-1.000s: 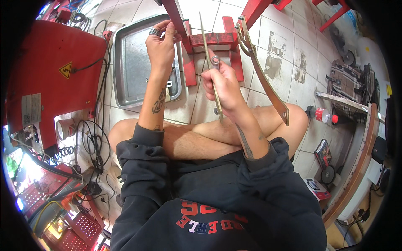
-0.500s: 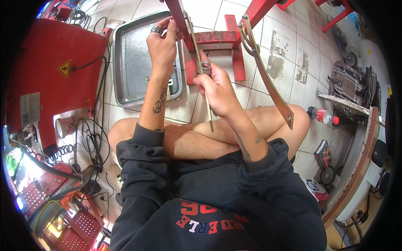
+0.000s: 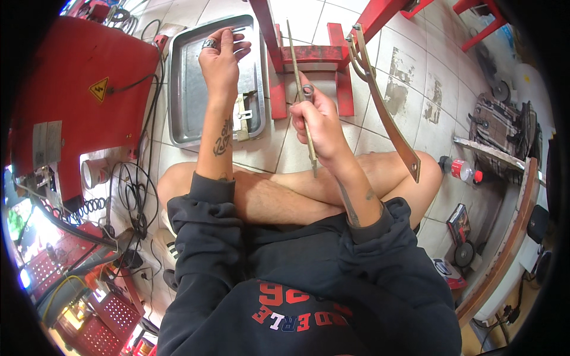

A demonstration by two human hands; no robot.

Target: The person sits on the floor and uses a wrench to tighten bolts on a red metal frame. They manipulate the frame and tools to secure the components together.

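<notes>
- While the person sits cross-legged on the tiled floor, the right hand (image 3: pixel 320 121) is closed round one long thin metal strip (image 3: pixel 301 95), held upright in front of the knees with a small metal ring (image 3: pixel 308 90) against it.
- That strip looks stiff, light and narrow; its edges may be sharp, so a grip near the middle, as now, seems steadiest.
- One left hand (image 3: pixel 219 53) reaches over the single steel tray (image 3: pixel 185 89), fingertips pinched on one small metal pin (image 3: pixel 237 29).
- One bracket (image 3: pixel 243 115) lies in the tray.
- One longer brown metal bar (image 3: pixel 386 113) leans against the red frame (image 3: pixel 309 56), just right of the strip.
</notes>
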